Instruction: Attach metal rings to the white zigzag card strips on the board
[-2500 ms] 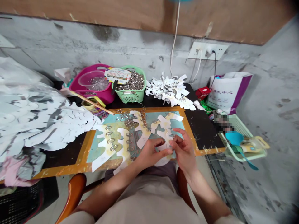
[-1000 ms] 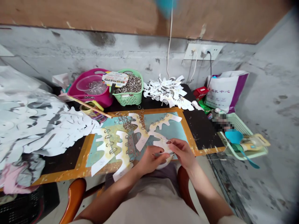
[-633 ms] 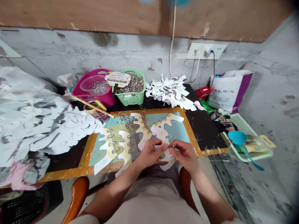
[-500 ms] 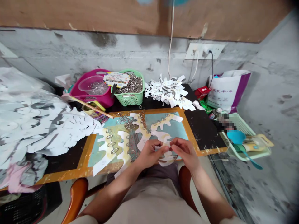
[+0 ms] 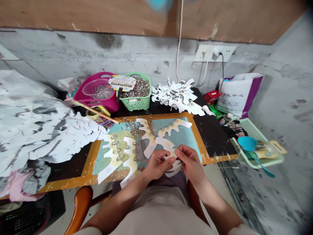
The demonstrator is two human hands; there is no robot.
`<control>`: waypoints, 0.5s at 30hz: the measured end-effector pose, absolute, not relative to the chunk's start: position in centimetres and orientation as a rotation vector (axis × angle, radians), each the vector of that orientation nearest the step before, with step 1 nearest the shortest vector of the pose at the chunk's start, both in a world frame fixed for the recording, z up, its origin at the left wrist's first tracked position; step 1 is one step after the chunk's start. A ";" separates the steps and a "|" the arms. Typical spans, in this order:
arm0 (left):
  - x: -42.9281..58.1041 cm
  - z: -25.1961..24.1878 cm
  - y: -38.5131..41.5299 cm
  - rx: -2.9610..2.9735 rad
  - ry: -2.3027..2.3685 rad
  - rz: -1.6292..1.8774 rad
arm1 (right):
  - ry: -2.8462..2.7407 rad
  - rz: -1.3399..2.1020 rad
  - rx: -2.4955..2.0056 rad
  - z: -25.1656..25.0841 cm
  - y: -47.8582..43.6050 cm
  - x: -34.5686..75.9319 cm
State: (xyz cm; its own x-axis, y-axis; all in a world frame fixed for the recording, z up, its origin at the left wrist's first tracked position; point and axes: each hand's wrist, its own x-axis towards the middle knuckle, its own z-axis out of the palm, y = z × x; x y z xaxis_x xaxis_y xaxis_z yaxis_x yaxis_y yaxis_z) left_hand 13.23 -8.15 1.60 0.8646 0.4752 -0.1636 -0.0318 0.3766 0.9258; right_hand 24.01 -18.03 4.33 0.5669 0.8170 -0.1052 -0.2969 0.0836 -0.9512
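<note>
Close to the table's front edge, my left hand [image 5: 158,165] pinches a white cut-out strip [image 5: 164,143] with yellowish stains between thumb and fingers. My right hand [image 5: 192,164] is closed on the strip's right side, its fingertips almost meeting the left thumb. Whether a metal ring is under those fingers is hidden. To the left lie two similar strips, the nearer one [image 5: 129,160] and the outer one [image 5: 111,158], with metal rings along their edges. Two more ringed strips, one upright [image 5: 148,132] and one slanting [image 5: 173,126], lie beyond my hands. Loose rings [image 5: 132,125] are heaped beside them.
At the back stand a magenta basket [image 5: 114,103] and a green basket [image 5: 135,104] of metal rings. A tin [image 5: 96,116] with a stick across it is in front. White cut-outs pile up left [image 5: 61,137] and back right [image 5: 176,94]. A pale green basket [image 5: 256,130] stands right.
My right hand has moved slightly left and its fingers have closed on the strip. The held strip has turned a little, its upper end now further left. The left hand barely shifts.
</note>
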 end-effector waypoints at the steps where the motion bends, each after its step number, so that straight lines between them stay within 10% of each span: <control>1: 13.1 1.6 -8.1 1.139 0.450 0.320 | -0.551 0.865 -1.253 4.3 -18.1 24.1; 15: 15.2 3.3 -6.9 1.225 0.628 0.450 | -0.772 0.847 -1.266 4.3 -18.6 24.5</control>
